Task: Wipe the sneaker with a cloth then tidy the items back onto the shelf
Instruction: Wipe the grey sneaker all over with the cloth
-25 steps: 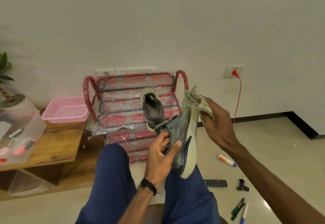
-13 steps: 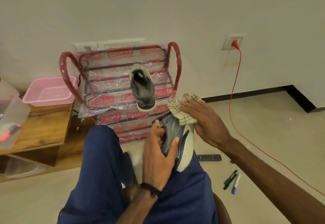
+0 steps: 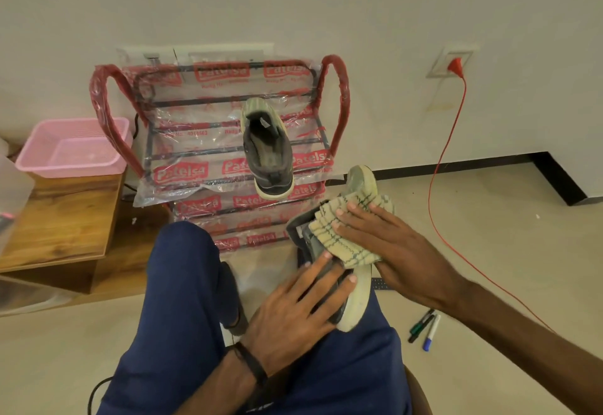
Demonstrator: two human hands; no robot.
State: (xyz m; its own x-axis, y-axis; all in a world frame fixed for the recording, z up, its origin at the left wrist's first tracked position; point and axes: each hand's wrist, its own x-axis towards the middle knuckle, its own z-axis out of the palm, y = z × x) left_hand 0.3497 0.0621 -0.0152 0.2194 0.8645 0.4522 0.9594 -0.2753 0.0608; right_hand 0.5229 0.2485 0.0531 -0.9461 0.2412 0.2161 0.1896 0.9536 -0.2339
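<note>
wrapped shelf [image 3: 208,166], grey sneaker [image 3: 268,153] on top

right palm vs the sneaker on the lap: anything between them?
Yes. In the head view, a cream checked cloth lies between the right hand and the grey, pale-soled sneaker; the left hand grips the sneaker.

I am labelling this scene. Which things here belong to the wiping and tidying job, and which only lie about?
Job: sneaker in left hand; cloth under right hand; second sneaker on shelf.

Lying about: pink basket, markers, red cable, wooden table.
</note>
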